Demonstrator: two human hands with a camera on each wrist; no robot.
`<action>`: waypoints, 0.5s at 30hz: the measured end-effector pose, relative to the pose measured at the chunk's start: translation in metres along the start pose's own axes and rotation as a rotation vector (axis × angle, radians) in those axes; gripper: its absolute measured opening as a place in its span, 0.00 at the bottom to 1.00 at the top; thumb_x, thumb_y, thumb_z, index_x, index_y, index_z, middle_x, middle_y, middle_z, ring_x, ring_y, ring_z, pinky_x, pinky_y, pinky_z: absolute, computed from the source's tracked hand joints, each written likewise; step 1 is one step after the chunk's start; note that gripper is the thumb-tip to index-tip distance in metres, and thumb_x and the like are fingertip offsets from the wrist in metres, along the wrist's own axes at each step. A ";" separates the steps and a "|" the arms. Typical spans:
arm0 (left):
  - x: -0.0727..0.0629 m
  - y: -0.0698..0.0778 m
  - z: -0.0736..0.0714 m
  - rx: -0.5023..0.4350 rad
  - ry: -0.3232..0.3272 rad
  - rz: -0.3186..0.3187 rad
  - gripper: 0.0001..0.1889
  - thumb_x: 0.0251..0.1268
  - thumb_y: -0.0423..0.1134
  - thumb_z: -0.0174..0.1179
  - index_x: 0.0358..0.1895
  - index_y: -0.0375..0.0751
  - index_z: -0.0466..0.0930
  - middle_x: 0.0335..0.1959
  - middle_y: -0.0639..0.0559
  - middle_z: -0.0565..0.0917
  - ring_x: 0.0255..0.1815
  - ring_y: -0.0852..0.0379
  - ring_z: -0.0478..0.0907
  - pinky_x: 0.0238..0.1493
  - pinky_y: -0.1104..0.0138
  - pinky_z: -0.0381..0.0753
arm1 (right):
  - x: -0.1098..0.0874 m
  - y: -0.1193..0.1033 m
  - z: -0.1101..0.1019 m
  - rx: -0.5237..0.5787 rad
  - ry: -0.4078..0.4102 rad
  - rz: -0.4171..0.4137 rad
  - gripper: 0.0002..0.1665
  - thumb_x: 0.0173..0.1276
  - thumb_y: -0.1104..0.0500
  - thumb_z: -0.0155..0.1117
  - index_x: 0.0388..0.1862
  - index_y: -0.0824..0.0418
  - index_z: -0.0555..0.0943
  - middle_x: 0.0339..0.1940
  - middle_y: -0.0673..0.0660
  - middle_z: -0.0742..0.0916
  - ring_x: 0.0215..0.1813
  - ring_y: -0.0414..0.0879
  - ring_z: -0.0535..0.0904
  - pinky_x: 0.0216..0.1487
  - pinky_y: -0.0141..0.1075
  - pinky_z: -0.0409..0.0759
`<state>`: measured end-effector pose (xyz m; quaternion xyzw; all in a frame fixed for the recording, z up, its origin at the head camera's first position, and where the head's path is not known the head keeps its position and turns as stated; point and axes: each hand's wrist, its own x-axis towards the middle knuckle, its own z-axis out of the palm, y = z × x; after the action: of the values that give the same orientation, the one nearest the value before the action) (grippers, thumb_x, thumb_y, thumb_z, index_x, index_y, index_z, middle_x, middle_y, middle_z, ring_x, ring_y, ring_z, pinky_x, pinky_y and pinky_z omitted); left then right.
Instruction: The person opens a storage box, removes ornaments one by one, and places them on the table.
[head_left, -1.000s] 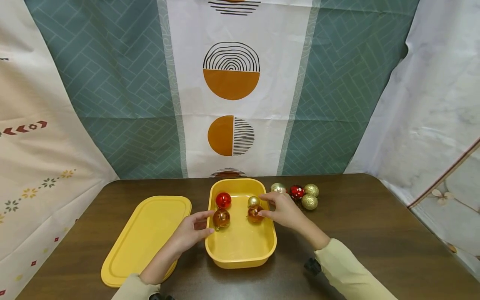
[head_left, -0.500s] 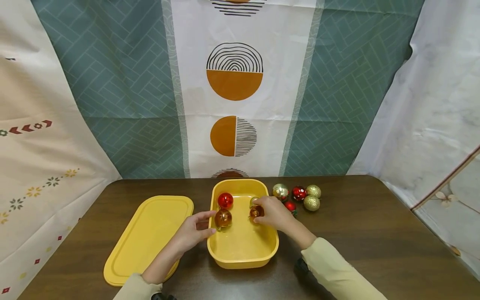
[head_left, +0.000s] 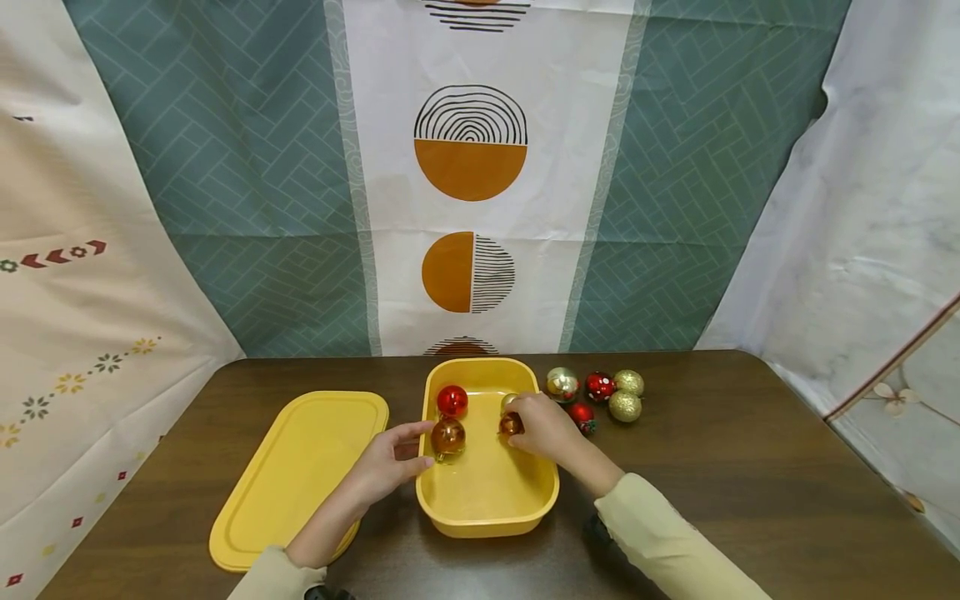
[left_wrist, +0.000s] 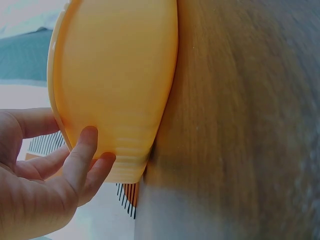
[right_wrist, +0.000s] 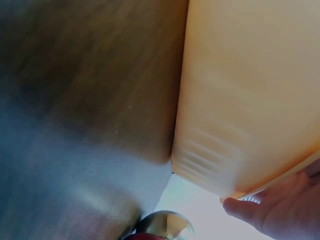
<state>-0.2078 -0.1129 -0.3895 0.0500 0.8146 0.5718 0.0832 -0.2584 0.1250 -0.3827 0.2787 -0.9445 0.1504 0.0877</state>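
Note:
In the head view, my left hand [head_left: 382, 467] grips the left rim of a yellow plastic box [head_left: 487, 527]. The left wrist view has some fingers [left_wrist: 85, 145] against its outer wall and others over the rim. My right hand [head_left: 542, 425] reaches over the right rim and pinches a small amber bauble [head_left: 510, 425] at the box floor, partly covering it. Just behind that, a gold bauble [head_left: 508, 402] peeks out beside the fingers. Along the left inside lie a red bauble [head_left: 452, 402] and a larger amber bauble [head_left: 448, 436].
Left of the box lies a flat yellow lid [head_left: 300, 475]. To its right on the dark wooden table [head_left: 735, 467] sit a shiny gold bauble [head_left: 562, 384], a spotted red bauble [head_left: 600, 386], glittery gold baubles [head_left: 625, 406] and a red-and-green bauble [head_left: 582, 417].
My right hand has moved left, deeper into the box, and its fingers have closed round the small amber bauble. The red-and-green bauble has come into sight. My left hand stays at the rim.

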 end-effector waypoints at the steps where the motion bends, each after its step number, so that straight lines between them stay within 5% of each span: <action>1: 0.000 0.000 0.000 0.002 0.000 0.001 0.25 0.54 0.27 0.61 0.58 0.36 0.72 0.56 0.39 0.74 0.51 0.45 0.75 0.43 0.57 0.80 | -0.001 0.000 0.000 0.014 0.007 0.004 0.15 0.42 0.63 0.76 0.30 0.60 0.81 0.28 0.53 0.82 0.33 0.48 0.76 0.49 0.51 0.74; 7: 0.000 0.001 0.000 0.006 0.001 0.009 0.24 0.54 0.27 0.61 0.58 0.36 0.72 0.56 0.39 0.74 0.52 0.44 0.74 0.44 0.56 0.79 | -0.007 -0.003 -0.006 0.117 0.074 0.014 0.19 0.44 0.62 0.75 0.37 0.63 0.82 0.38 0.58 0.85 0.44 0.53 0.79 0.57 0.61 0.64; 15: 0.001 -0.001 0.001 0.003 0.003 0.011 0.25 0.53 0.27 0.61 0.58 0.36 0.72 0.54 0.40 0.75 0.51 0.45 0.74 0.41 0.57 0.80 | -0.020 -0.004 -0.025 0.254 0.185 0.021 0.24 0.46 0.60 0.74 0.45 0.65 0.82 0.44 0.58 0.84 0.44 0.51 0.79 0.45 0.44 0.76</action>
<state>-0.2085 -0.1123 -0.3907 0.0539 0.8154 0.5709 0.0788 -0.2378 0.1400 -0.3631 0.2627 -0.9085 0.2947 0.1368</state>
